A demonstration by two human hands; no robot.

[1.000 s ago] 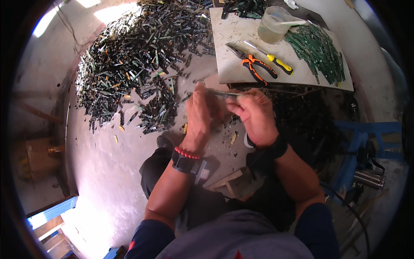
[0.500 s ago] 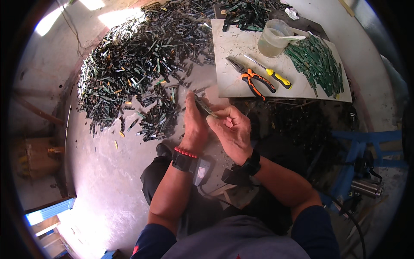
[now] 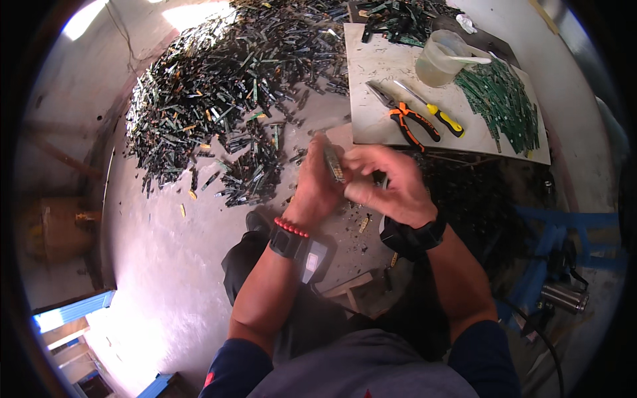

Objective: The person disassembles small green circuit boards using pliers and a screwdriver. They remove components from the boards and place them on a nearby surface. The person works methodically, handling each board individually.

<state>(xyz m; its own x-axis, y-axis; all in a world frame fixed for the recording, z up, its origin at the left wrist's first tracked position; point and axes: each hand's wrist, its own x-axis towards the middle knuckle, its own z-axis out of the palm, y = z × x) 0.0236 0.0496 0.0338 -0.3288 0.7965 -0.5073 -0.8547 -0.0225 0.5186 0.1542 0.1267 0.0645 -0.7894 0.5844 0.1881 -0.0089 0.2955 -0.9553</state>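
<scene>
Between my two hands is a narrow circuit board strip (image 3: 334, 163), dark with a gold-toned lower end. My left hand (image 3: 317, 186) is closed around it, with the strip standing up along the fingers. Close by on the right, my right hand (image 3: 398, 189) has curled fingers and a thumb near the strip's lower end. Motion smears those fingers, so whether they grip anything is unclear. A red bead bracelet (image 3: 292, 227) and a dark band are on my left wrist; another dark band (image 3: 415, 239) is on my right.
A large heap of circuit board strips (image 3: 206, 99) covers the floor at far left. The pale board (image 3: 371, 60) at right bears pliers (image 3: 411, 119), a yellow-handled screwdriver (image 3: 434, 111), a plastic jug (image 3: 438, 63) and green strips (image 3: 501, 99). A metal flask (image 3: 564, 296) lies at lower right.
My right hand has shifted right, its earlier pinch at the strip's lower end loosened or blurred. The strip in my left hand has turned more upright. The whole view has shifted slightly.
</scene>
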